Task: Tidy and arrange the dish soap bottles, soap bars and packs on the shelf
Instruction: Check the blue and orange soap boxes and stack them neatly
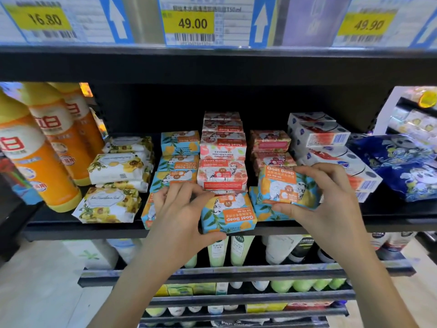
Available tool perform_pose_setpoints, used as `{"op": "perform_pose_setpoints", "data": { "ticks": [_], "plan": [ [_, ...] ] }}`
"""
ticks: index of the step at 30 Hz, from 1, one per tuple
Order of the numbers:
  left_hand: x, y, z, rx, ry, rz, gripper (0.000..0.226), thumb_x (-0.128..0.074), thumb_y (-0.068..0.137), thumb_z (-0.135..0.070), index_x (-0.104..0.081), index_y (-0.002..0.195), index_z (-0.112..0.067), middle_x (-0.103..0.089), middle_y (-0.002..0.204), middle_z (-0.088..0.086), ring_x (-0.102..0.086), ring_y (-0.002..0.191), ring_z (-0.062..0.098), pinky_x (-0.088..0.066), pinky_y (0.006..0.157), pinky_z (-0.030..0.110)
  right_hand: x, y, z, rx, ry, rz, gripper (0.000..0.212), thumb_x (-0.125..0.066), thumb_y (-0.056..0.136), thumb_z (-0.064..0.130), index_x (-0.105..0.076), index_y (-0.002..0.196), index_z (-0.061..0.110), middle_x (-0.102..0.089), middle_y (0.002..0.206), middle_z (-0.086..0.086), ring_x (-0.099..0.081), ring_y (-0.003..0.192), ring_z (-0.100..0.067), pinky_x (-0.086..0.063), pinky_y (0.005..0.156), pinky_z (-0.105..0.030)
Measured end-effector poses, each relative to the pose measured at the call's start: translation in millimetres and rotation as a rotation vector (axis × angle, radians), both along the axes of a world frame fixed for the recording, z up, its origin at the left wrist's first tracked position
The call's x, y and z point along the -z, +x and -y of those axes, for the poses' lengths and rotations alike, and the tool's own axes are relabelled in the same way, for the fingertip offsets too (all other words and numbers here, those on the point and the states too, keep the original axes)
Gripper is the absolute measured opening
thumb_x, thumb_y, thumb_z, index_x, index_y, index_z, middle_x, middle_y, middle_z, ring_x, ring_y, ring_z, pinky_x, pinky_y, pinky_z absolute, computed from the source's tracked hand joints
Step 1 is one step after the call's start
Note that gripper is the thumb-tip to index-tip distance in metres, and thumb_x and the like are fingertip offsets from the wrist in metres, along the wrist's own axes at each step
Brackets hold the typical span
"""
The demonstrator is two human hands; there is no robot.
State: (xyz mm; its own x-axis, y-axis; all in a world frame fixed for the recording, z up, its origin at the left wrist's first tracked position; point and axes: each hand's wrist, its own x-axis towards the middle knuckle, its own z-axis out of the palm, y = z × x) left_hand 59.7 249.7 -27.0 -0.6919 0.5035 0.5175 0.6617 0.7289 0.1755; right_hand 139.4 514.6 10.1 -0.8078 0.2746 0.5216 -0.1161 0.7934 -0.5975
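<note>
Bottles of orange dish soap (47, 147) lean together at the far left of the shelf (94, 229), tilted rather than upright, so that end looks unsorted. Next to them the yellow-flowered soap packs (118, 166) sit in a loose, skewed pile, the front one near the shelf lip. Then comes a column of blue soap bars (177, 162), fairly square, running back into the shelf.

The left hand (179, 209) grips a blue Goat Soap bar (228, 213) at the front edge, fingers curled over its top left corner and thumb underneath; its label reads upside down. Behind it the pink soap stack (222, 157) stands tall and mostly even, with a shorter pink stack (269, 147) to its right. The right hand (331, 200) holds a second blue bar (286, 185) raised above another blue bar lying on the shelf, fingers wrapped over its right end and thumb below.

Further right, the white boxed soaps (331, 147) are stacked in a slanted step, and the dark blue packs (402, 166) lie heaped at the end.

I would judge the job somewhere near the middle: the pink stacks look done, the two blue bars need a home with their column, and the bottles, flowered packs and right-hand heaps are left to straighten
</note>
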Motion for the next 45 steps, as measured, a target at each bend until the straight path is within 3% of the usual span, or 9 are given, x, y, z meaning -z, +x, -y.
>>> {"op": "perform_pose_setpoints", "data": {
  "ticks": [3, 9, 14, 20, 26, 33, 38, 43, 45],
  "plan": [
    [-3.3, 4.8, 1.3, 0.038, 0.059, -0.003, 0.08, -0.059, 0.065, -0.077, -0.07, 0.119, -0.019, -0.053, 0.112, -0.008, -0.047, 0.112, 0.016, -0.016, 0.094, 0.028, -4.3, -0.2, 2.5, -0.027, 0.009, -0.04, 0.08, -0.076, 0.057, 0.06, -0.063, 0.127, 0.024, -0.042, 0.122, 0.008, -0.041, 0.117, -0.002, -0.037, 0.094, -0.016],
    [-9.4, 21.5, 18.5, 0.065, 0.205, 0.104, 0.077, -0.062, 0.065, -0.078, -0.067, 0.124, -0.029, -0.053, 0.116, -0.013, -0.039, 0.116, 0.0, -0.019, 0.102, 0.03, -28.4, -10.0, 21.4, -0.113, 0.044, -0.052, 0.077, -0.074, 0.059, 0.065, -0.06, 0.125, 0.028, -0.048, 0.125, 0.014, -0.047, 0.117, -0.001, -0.042, 0.092, -0.019],
    [-23.2, 34.8, 43.1, 0.105, 0.369, 0.286, 0.066, -0.068, 0.06, -0.078, -0.053, 0.12, -0.055, -0.041, 0.118, -0.034, -0.033, 0.125, -0.009, -0.022, 0.101, 0.003, -55.9, -32.7, 56.2, -0.182, 0.098, -0.03, 0.082, -0.078, 0.057, 0.067, -0.06, 0.128, 0.03, -0.054, 0.12, 0.015, -0.052, 0.115, -0.007, -0.044, 0.096, -0.03],
    [-25.2, 47.6, 78.2, 0.062, 0.388, 0.377, 0.072, -0.071, 0.054, -0.08, -0.056, 0.121, -0.06, -0.043, 0.128, -0.034, -0.037, 0.128, -0.001, -0.04, 0.097, 0.024, -90.9, -75.5, 100.5, -0.248, 0.219, 0.055, 0.082, -0.083, 0.062, 0.061, -0.064, 0.134, 0.028, -0.054, 0.118, 0.008, -0.055, 0.113, -0.012, -0.046, 0.097, -0.026],
    [-25.4, 46.6, 116.4, 0.012, 0.517, 0.41, 0.075, -0.078, 0.053, -0.076, -0.061, 0.122, -0.053, -0.049, 0.129, -0.027, -0.046, 0.128, 0.007, -0.051, 0.096, 0.037, -107.7, -124.4, 151.0, -0.272, 0.413, 0.275, 0.07, -0.079, 0.072, 0.067, -0.061, 0.13, 0.033, -0.054, 0.124, 0.006, -0.05, 0.122, -0.023, -0.041, 0.105, -0.044],
    [-25.7, 43.2, 145.4, -0.031, 0.547, 0.417, 0.073, -0.08, 0.049, -0.073, -0.064, 0.117, -0.051, -0.049, 0.128, -0.03, -0.048, 0.126, 0.0, -0.046, 0.094, 0.024, -97.0, -170.5, 176.9, -0.214, 0.612, 0.523, 0.07, -0.081, 0.067, 0.069, -0.063, 0.12, 0.027, -0.06, 0.121, 0.003, -0.05, 0.123, -0.025, -0.022, 0.116, -0.052],
    [-23.8, 39.5, 152.5, -0.025, 0.546, 0.421, 0.071, -0.078, 0.048, -0.073, -0.06, 0.115, -0.055, -0.049, 0.125, -0.032, -0.05, 0.121, -0.001, -0.047, 0.09, 0.024, -80.7, -181.6, 180.6, -0.174, 0.702, 0.583, 0.078, -0.08, 0.072, 0.068, -0.059, 0.134, 0.025, -0.054, 0.14, -0.004, -0.038, 0.137, -0.03, -0.019, 0.117, -0.05],
    [-20.5, 34.4, 154.7, -0.006, 0.543, 0.415, 0.072, -0.075, 0.049, -0.074, -0.059, 0.115, -0.054, -0.047, 0.125, -0.034, -0.049, 0.122, -0.001, -0.048, 0.092, 0.024, -78.0, -165.8, 180.7, -0.137, 0.771, 0.435, 0.066, -0.072, 0.082, 0.064, -0.06, 0.135, 0.027, -0.056, 0.137, 0.0, -0.039, 0.134, -0.027, -0.021, 0.112, -0.044],
    [-20.3, 31.6, 154.7, 0.002, 0.53, 0.409, 0.072, -0.074, 0.049, -0.075, -0.058, 0.116, -0.054, -0.046, 0.124, -0.035, -0.048, 0.122, 0.0, -0.05, 0.09, 0.023, -82.8, -145.5, 178.7, -0.254, 0.58, 0.331, 0.059, -0.072, 0.085, 0.058, -0.062, 0.134, 0.028, -0.057, 0.137, 0.005, -0.045, 0.133, -0.02, -0.031, 0.114, -0.043]
  ]
}}
